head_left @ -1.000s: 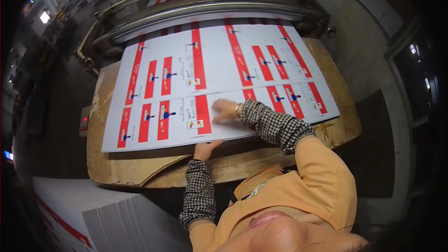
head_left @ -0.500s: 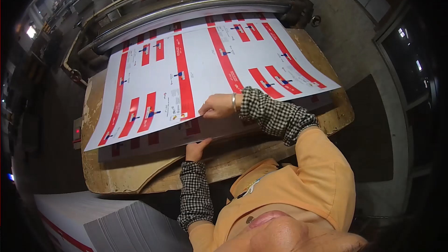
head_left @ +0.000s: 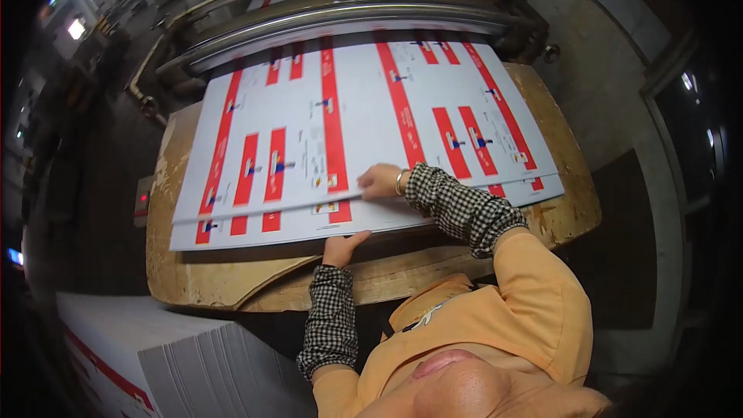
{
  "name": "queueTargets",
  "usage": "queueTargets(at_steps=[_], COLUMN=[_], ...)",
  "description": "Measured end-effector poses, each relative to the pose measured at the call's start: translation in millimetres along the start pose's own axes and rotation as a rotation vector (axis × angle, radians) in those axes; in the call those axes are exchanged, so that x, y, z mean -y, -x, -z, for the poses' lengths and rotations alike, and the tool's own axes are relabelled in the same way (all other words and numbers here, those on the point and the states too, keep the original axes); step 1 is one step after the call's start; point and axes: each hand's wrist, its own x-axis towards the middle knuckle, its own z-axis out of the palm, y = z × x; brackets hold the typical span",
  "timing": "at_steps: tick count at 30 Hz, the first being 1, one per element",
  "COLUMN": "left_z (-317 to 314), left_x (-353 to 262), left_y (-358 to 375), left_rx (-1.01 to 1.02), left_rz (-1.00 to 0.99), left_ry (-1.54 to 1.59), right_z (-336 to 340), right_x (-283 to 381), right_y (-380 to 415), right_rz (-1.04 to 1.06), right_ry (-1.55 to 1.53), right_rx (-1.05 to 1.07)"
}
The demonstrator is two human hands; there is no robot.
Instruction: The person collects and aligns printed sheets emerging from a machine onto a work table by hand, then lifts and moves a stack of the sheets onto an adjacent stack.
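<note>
A large white printed sheet [head_left: 364, 120] with red bands lies flat over a lower printed sheet [head_left: 298, 230]. The lower one sticks out as a strip along the front. My right hand [head_left: 383, 181], a bangle at its wrist, has its fingers closed on the upper sheet's front edge, near the middle. Nearer my body, my left hand [head_left: 339, 248] is at the lower sheet's front edge. Its thumb lies along the edge, and the other fingers are mostly hidden beneath. Checked sleeve covers are on both forearms.
Worn wooden board [head_left: 224, 282] carries the sheets. A metal roller [head_left: 340, 14] spans the machine behind them, with a handwheel [head_left: 551, 53] at its right end. A tall stack of sheets [head_left: 205, 356] stands at lower left. A small box with a red light [head_left: 143, 200] is left of the board.
The upper sheet's raised front edge has come down and now lies flat on the lower sheet, set back from its edge. Both hands keep about the same places; the view has shifted slightly.
</note>
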Motion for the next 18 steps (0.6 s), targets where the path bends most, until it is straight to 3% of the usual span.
queueTargets(at_steps=[1,3,4,6,8,15,16,18], left_z=[0.6,-1.0,-0.5,1.1,-3.2,-0.5,0.4,2.2], left_x=[-6.0,0.5,0.4,0.0,3.1,12.2,8.7,18.2], left_y=[2.9,2.3,0.5,-0.4,-3.5,-5.6,-3.8,-6.4], left_rx=[0.0,-0.03,-0.044,-0.016,0.0,0.016,0.037,0.026], left_rz=[0.053,-0.018,-0.061,-0.073,-0.126,-0.076,-0.025,-0.02], left_ry=[-0.009,0.055,0.086,0.133,0.279,0.231,0.217,0.2], right_z=[5.6,-12.6,-11.4,-5.3,-12.9,-1.9,1.5,26.1], right_x=[4.4,-14.4,-7.8,10.1,32.7,38.2,37.6,42.9], right_y=[-10.3,-27.5,-27.7,-19.4,13.5,27.0,25.9,25.2], right_rz=[-0.19,-0.376,-0.343,-0.104,0.093,0.085,0.189,0.106], right_ry=[0.093,-0.017,-0.017,0.064,0.225,0.142,0.111,-0.102], right_rx=[-0.016,-0.343,-0.325,0.102,0.302,0.367,0.324,0.266])
